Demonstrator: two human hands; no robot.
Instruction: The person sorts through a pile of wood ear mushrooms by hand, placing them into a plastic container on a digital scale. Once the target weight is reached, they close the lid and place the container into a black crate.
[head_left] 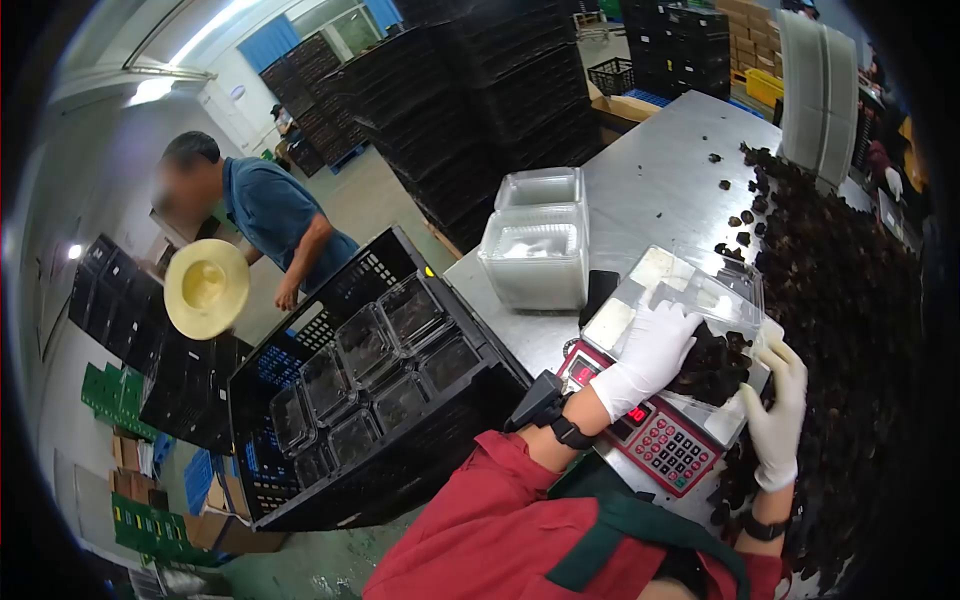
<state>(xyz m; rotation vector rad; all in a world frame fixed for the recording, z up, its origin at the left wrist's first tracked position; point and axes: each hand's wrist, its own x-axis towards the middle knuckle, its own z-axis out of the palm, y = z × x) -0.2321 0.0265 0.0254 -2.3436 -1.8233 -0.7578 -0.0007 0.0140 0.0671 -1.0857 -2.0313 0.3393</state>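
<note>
A clear plastic clamshell box (745, 312) lies with its lid raised on a red digital scale (668, 450). Dark brown, crinkled pieces like wood ear mushrooms (712, 368) fill its lower half. My white-gloved left hand (648, 360) is closed on the box's left side, near the fold between lid and base. On the opposite side, my gloved right hand (778, 410) has its fingers curled over the box's right edge. The scale's red digits are partly covered by my left wrist. The undersides of both hands are hidden.
A large heap of the same dark pieces (840, 380) covers the metal table's (650, 165) right side. Nested empty boxes (535, 250) stand behind the scale. On my left, a black crate (400, 480) holds several filled boxes. Beyond it, a person (275, 210) carries a pale hat (207, 288).
</note>
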